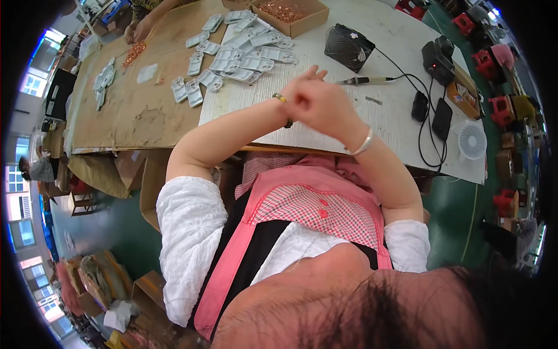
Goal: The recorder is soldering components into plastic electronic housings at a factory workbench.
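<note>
Both my forearms meet over the near part of the white tabletop (232, 113). My right hand (331, 107), a silver bangle on its wrist, crosses in front of my left. Its fingers are curled closed against the left wrist, beside a beaded bracelet (280, 98); what they grip is hidden. Of my left hand (305, 77) only some blurred fingers show behind the right. A soldering iron (369, 80) lies just beyond the hands, and a black square fan (349, 47) stands behind it. Pale grey plastic housings (241, 58) lie piled left of the fan.
A cardboard box (308, 23) of small copper-coloured parts stands at the back. On the right are a black power unit (439, 61), looping cables, a small carton (463, 93) and a white round fan (472, 141). Another person's hand (139, 29) is near copper parts (135, 53) at far left.
</note>
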A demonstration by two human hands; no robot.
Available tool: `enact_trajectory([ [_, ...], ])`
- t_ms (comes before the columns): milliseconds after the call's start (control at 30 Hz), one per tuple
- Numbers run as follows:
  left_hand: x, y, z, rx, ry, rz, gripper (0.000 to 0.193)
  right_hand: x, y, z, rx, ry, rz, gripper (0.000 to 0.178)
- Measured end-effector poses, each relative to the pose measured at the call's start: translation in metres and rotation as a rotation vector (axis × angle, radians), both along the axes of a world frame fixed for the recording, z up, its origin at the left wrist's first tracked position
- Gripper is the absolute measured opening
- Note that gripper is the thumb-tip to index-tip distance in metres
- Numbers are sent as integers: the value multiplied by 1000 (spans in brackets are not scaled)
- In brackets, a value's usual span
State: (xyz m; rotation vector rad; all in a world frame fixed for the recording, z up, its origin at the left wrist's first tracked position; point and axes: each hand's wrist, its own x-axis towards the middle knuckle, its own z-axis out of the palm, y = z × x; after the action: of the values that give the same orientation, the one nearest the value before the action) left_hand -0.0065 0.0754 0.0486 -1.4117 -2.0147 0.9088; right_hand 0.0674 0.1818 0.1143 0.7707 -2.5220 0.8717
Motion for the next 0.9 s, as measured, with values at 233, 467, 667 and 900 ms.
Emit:
enact_trajectory([
  [233,-15,-19,9,16,-174,110,24,-13,-32,-20,-111,-391,184,25],
  [467,-39,-29,9,2692,-2399,140,19,-3,-35,-27,33,213,-111,18],
  [667,0,15,-10,1684,-2598,275,15,8,-60,-18,485,132,254,47],
  [900,8,10,-29,484,-831,37,24,2,-83,-32,369,-410,130,73],
])
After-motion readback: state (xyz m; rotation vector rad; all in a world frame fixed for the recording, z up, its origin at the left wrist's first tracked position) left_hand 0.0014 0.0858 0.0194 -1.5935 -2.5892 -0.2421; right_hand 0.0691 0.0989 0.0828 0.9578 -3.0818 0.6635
